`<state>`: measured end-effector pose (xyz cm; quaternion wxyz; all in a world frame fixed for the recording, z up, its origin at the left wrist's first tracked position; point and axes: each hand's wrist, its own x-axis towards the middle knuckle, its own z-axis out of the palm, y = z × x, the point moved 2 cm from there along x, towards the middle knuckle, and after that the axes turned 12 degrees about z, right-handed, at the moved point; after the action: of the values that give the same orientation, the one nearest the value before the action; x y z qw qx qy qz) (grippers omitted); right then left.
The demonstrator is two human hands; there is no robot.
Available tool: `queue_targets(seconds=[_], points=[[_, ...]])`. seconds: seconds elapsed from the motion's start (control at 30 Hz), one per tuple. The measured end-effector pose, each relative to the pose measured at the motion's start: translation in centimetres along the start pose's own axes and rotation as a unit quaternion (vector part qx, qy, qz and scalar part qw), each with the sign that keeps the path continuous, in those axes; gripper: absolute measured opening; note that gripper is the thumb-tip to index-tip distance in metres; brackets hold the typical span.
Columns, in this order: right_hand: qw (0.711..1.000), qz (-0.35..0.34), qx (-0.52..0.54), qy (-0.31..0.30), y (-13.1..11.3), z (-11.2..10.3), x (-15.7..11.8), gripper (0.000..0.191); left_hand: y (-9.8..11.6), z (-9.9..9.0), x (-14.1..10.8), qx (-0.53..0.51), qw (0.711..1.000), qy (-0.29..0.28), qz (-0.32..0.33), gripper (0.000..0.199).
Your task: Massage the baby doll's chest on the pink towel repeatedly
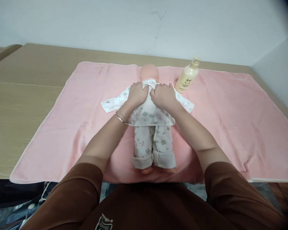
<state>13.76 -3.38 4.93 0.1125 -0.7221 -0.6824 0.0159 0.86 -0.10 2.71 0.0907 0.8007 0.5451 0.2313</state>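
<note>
A baby doll (149, 110) lies on the pink blanket (86, 105), its head away from me and no face showing. It wears a white printed top and matching trousers with rolled cuffs (165, 159). My left hand (138, 95) holds the doll's left-side shoulder in view, thumb on the upper back and fingers curled over the top. On the other shoulder my right hand (163, 95) has the same grip, its fingertips partly hidden. Both sleeves (115, 101) of the top spread outward. Bare feet (147, 171) stick out below the cuffs.
A pale yellow pump bottle (187, 76) stands tilted in view on the blanket, just beyond my right hand. The wooden table (26, 105) extends to the left. Behind it rises a white wall (98, 25) with a crack.
</note>
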Motion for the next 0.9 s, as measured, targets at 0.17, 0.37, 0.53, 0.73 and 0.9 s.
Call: queue_targets(seconds=[0.17, 0.37, 0.53, 0.73, 0.9], points=[[0.999, 0.001, 0.031, -0.023, 0.5, 0.4, 0.7, 0.058, 0.1, 0.1, -0.1, 0.021, 1.0, 0.021, -0.006, 0.048], [0.995, 0.002, 0.098, -0.011, 1.6, 2.0, 2.9, 0.064, 0.5, 0.0, -0.3, 0.015, 1.0, 0.024, -0.002, 0.05], [0.989, -0.006, 0.141, -0.051, 2.4, 1.1, 3.1, 0.061, 1.6, -0.2, -1.2, 0.046, 0.999, 0.012, 0.014, 0.053], [0.99, 0.012, 0.132, -0.056, 2.9, 0.9, 3.3, 0.066, 1.2, 0.1, -1.2, 0.015, 1.0, 0.017, 0.015, 0.053], [0.999, -0.024, 0.04, 0.002, 0.6, 0.7, 0.9, 0.055, -2.0, 0.2, 0.6, -0.081, 0.997, -0.008, 0.013, 0.049]])
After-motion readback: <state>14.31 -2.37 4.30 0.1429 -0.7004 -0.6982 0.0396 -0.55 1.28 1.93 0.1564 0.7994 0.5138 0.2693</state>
